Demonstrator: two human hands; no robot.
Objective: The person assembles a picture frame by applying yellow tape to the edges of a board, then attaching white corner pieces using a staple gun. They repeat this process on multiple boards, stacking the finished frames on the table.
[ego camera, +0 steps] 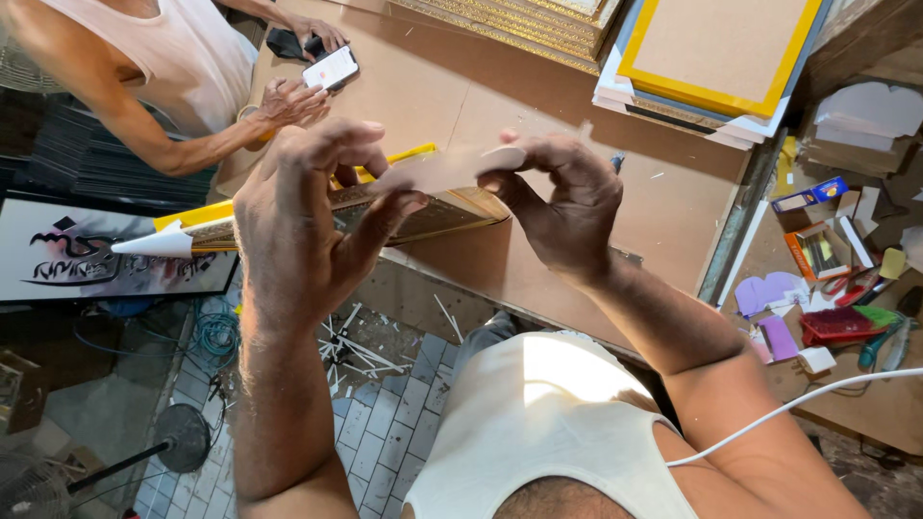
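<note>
Above the gilt frame corner (pixel 423 216), my left hand (pixel 308 231) and right hand (pixel 567 207) pinch a thin pale card strip (pixel 452 168) between thumbs and fingertips; it looks light, bendy and easily creased, best gripped at both ends

Across the bench (pixel 461 86), another person taps a white phone (pixel 330 68). Right of it sit stacked gilt frames (pixel 519 24), then a yellow-edged board (pixel 721 48).

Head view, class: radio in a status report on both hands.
Left hand and right hand pinch thin strip between fingertips. Gilt frame lies beneath. Another person's hand nearby, apart.
</note>
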